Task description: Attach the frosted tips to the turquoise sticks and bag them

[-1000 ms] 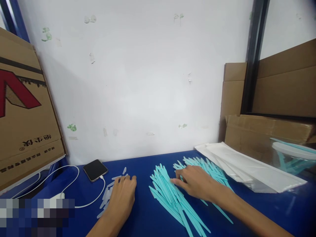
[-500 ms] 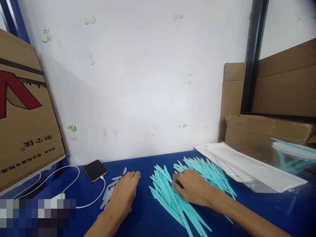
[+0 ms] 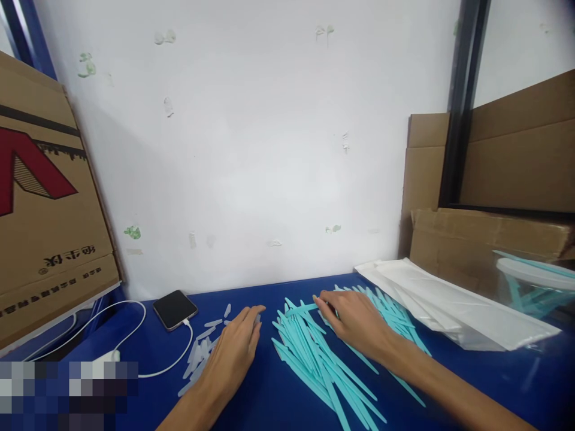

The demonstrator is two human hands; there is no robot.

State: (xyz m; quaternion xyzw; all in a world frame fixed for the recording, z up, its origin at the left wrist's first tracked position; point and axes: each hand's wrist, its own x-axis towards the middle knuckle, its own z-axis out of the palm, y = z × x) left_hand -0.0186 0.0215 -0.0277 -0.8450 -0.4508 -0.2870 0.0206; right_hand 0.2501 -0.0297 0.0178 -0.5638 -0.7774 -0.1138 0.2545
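Note:
My left hand (image 3: 238, 344) is closed, pinching a small translucent piece (image 3: 257, 319) like a narrow cap at its fingertips. Beneath and left of it lie several similar translucent pieces (image 3: 196, 354), partly hidden by the hand. Between thumb and fingers, my right hand (image 3: 348, 314) grips a slim turquoise plastic stick (image 3: 302, 309) whose free end points left, above a loose pile of turquoise sticks (image 3: 309, 359). A second heap of turquoise sticks (image 3: 395, 317) lies behind my right hand and is partly covered by it. A gap separates the two hands.
A phone (image 3: 175, 310) with a white cable rests at the back left of the blue table (image 3: 260, 401). White plastic bags (image 3: 453, 299) lie at the right, near a clear tub (image 3: 530, 293) holding turquoise sticks. Cardboard boxes (image 3: 49, 197) flank both sides; a white wall (image 3: 251, 149) stands behind.
My right hand has lifted a little off the pile and now holds a turquoise stick sideways. My left hand has shifted slightly right, and a translucent piece now shows at its fingertips.

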